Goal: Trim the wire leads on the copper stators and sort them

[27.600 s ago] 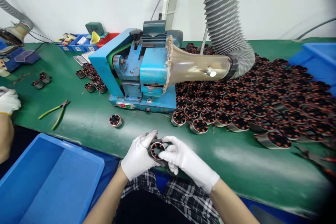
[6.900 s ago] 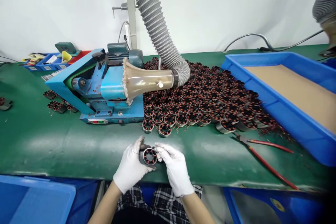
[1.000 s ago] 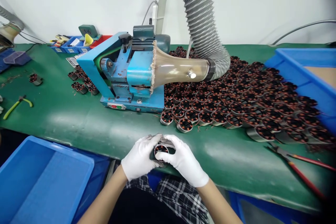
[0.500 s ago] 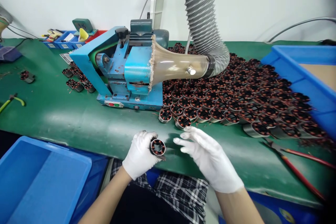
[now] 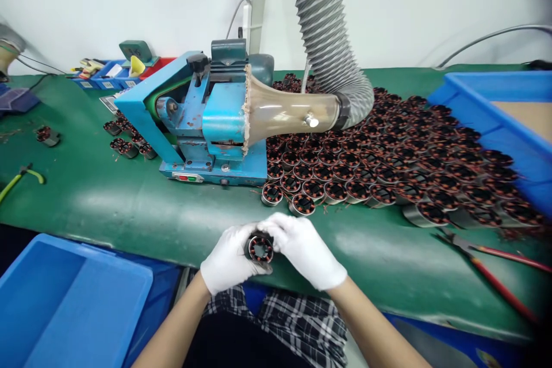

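Near the table's front edge, my gloved left hand (image 5: 230,259) is wrapped around a motor stator (image 5: 260,249), a short metal cylinder with dark slots and copper windings. Its ringed end faces up toward me. My gloved right hand (image 5: 302,247) has its fingers bent and closed at the stator's upper right rim. Whether those fingertips also pinch a lead wire is hidden. Just beyond my hands stands another stator (image 5: 302,204), the closest of a large group of similar stators (image 5: 357,190).
A blue belt machine (image 5: 224,118) stands behind my hands, its clear hood joined to a grey duct (image 5: 332,29). Red-handled cutters (image 5: 491,270) lie at right, green-handled pliers (image 5: 21,178) at left. Blue bins (image 5: 142,293) sit at lower left and far right.
My right hand has moved left, from open and apart to closed fingers at the stator's rim. My left hand still holds the stator in nearly the same place. The view has shifted slightly.
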The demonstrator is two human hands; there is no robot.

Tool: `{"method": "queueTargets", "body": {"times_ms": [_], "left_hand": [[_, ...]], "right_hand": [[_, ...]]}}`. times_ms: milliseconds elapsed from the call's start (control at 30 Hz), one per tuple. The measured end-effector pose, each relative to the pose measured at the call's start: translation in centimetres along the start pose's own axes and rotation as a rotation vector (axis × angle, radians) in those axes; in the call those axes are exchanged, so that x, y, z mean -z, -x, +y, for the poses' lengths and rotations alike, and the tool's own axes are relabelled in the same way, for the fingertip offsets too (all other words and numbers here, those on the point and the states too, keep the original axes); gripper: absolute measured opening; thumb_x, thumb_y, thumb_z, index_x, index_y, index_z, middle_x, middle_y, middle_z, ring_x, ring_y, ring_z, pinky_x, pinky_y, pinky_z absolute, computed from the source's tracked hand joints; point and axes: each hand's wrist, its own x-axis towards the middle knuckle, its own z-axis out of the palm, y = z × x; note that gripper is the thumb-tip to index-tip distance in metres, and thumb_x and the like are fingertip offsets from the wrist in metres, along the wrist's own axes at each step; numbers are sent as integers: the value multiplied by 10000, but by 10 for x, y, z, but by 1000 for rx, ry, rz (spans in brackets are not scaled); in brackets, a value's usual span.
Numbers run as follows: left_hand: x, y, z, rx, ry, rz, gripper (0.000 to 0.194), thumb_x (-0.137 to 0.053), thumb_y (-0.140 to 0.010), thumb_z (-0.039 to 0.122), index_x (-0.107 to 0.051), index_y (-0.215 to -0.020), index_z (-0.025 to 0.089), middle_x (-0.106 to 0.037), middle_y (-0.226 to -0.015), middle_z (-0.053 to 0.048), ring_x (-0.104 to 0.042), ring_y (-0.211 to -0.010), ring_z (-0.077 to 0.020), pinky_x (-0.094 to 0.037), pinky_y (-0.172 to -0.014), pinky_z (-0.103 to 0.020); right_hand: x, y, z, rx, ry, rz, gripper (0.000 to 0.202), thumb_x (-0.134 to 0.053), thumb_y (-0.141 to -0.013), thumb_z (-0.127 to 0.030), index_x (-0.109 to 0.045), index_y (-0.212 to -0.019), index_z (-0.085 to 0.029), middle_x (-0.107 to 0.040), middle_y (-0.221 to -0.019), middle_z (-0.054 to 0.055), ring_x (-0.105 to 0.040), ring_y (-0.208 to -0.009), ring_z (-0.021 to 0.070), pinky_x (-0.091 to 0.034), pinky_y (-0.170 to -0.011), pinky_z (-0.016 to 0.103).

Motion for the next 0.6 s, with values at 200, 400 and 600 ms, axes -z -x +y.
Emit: {"method": "queueTargets", "body": {"times_ms": [200,400,600], "left_hand": [[-2,3,1,-24,-73,29,612,-768,-544,196,-528,-1106,213,-624,-1074,-36,-574,-1001,-234,-443,-897,-355],[0,2,2,-20,-117,11,540,-788,-519,231,-556,-1007,214,-630,-990,-17,-582,-920,-218,-438,-836,-340],[0,1,0,5,-25,9,382,-822,-480,212,-526,-721,193,-634,-906,0,-583,-850,-194,-428,-760,-299]], "right_hand": [[20,-4,9,-220,-395,-34,289,-560,-725,-399,-552,-863,-145,-563,-560,-14,-478,-395,98,-390,-396,225],[8,27,19,-246,-698,61,468,-716,-598,-315,-531,-1007,-183,-600,-878,44,-577,-758,151,-471,-731,299],[-5,27,21,-240,-995,106,378,-577,-718,-342,-507,-1053,-182,-382,-516,-83,-420,-495,100,-440,-601,276]]}}
